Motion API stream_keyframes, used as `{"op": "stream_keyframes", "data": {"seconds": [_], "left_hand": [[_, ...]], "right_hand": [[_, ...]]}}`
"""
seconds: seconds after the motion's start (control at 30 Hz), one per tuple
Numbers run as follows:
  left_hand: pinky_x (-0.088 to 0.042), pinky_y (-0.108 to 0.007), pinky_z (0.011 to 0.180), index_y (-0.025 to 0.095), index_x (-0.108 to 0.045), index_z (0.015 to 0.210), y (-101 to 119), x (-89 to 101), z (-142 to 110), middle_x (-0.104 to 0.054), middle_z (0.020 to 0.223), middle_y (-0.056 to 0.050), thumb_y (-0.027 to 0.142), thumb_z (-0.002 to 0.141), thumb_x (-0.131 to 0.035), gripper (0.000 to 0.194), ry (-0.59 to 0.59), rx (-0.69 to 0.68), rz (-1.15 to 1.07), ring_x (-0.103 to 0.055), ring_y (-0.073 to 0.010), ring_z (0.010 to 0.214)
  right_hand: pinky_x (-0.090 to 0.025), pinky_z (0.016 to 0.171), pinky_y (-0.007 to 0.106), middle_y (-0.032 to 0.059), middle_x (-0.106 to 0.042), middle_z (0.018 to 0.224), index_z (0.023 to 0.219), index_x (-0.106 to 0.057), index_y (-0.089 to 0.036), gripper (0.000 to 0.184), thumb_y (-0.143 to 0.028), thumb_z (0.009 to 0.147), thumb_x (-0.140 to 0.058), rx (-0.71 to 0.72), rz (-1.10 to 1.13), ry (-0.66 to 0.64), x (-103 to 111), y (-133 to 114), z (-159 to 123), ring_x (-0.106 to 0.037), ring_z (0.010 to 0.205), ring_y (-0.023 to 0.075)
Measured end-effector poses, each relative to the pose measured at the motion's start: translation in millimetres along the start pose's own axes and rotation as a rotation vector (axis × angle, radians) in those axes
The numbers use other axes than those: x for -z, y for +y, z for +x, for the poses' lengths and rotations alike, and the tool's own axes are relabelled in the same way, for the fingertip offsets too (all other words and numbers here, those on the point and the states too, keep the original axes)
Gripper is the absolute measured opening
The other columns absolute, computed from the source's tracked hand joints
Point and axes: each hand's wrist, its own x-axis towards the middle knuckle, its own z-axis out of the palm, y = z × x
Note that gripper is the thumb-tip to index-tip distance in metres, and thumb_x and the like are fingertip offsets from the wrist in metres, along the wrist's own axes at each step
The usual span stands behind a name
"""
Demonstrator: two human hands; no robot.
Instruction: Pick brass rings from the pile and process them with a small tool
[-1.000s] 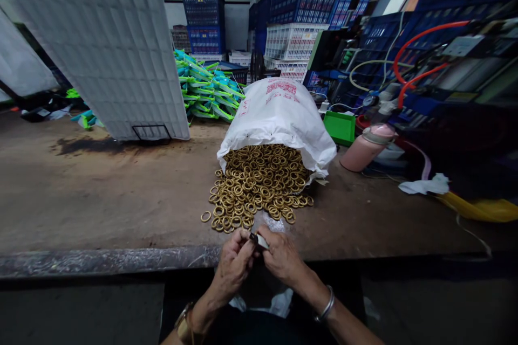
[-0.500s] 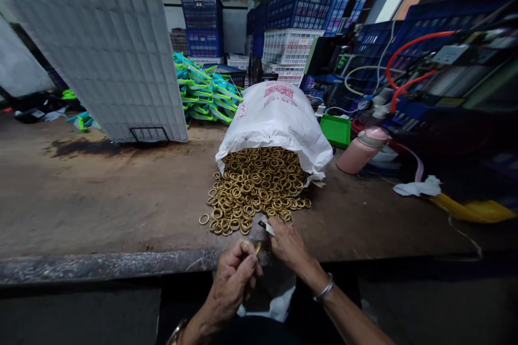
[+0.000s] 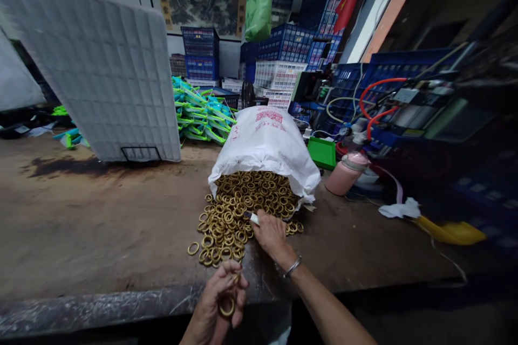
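My left hand [image 3: 207,302] is at the table's front edge, its fingers curled around a brass-coloured ring [image 3: 231,312]. Another bit of brass colour shows between its thumb and fingertips, too small to make out fully. Over the front of the ring pile [image 3: 229,221] reaches my right hand [image 3: 270,233], closed on a small tool [image 3: 254,219] with a white body and a dark tip; its exact kind is unclear. The rings spill from the mouth of a white woven sack [image 3: 263,145] lying on its side. One ring [image 3: 193,248] lies apart at the pile's left.
A tall quilted white panel [image 3: 121,75] stands at the left on the wooden table [image 3: 101,226]. Behind are green and blue strips [image 3: 202,118] in a heap. Right of the sack are a green tray [image 3: 322,152], a pink bottle [image 3: 346,173] and a machine with red hoses [image 3: 364,99].
My right hand has gone forward from the table edge onto the rings with the tool. My left hand has turned, showing the ring in its fingers. The camera view has tilted upward.
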Motion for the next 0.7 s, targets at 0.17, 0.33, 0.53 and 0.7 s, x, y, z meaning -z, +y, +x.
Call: {"op": "stream_keyframes", "data": {"seconds": [0.17,0.33,0.53,0.7], "left_hand": [[-0.025,-0.017,0.038,0.016,-0.055,0.07,1,4.3,5,-0.054,0.069,-0.001,0.034,0.065,-0.067,0.023,0.026,0.04,-0.055,-0.048,-0.0081,0.054],[-0.028,-0.016,0.037,0.014,-0.054,0.066,-1,5.1,15,-0.053,0.063,-0.001,0.038,0.066,-0.066,0.028,0.04,0.003,0.037,-0.046,-0.0071,0.05],[-0.029,-0.014,0.034,0.018,-0.051,0.081,-1,-3.5,28,-0.05,0.06,0.004,0.042,0.068,-0.063,0.03,0.101,-0.17,0.181,-0.044,-0.0063,0.046],[-0.029,-0.014,0.034,0.019,-0.05,0.093,-5,-5.4,33,-0.05,0.057,0.006,0.044,0.069,-0.061,0.037,0.162,-0.259,0.331,-0.041,-0.0055,0.041]], "right_hand": [[-0.025,0.053,0.024,0.0036,-0.064,0.073,0.079,-0.055,-0.02,0.01,-0.019,0.079,-0.045,0.021,0.031,-0.012,1,4,1,-0.059,0.066,0.0151],[-0.025,0.053,0.022,0.0003,-0.059,0.065,0.07,-0.057,-0.018,0.014,-0.017,0.076,-0.044,0.034,0.329,0.09,3,11,0,-0.049,0.059,0.0103],[-0.031,0.051,0.019,-0.0042,-0.046,0.054,0.067,-0.058,-0.015,0.029,-0.039,0.078,-0.045,-0.035,1.072,-0.035,-4,4,-22,-0.037,0.051,0.0084],[-0.033,0.048,0.02,-0.003,-0.047,0.056,0.077,-0.062,-0.014,0.029,-0.042,0.073,-0.054,-0.152,1.341,-0.174,-1,-13,-48,-0.04,0.051,0.009]]}}
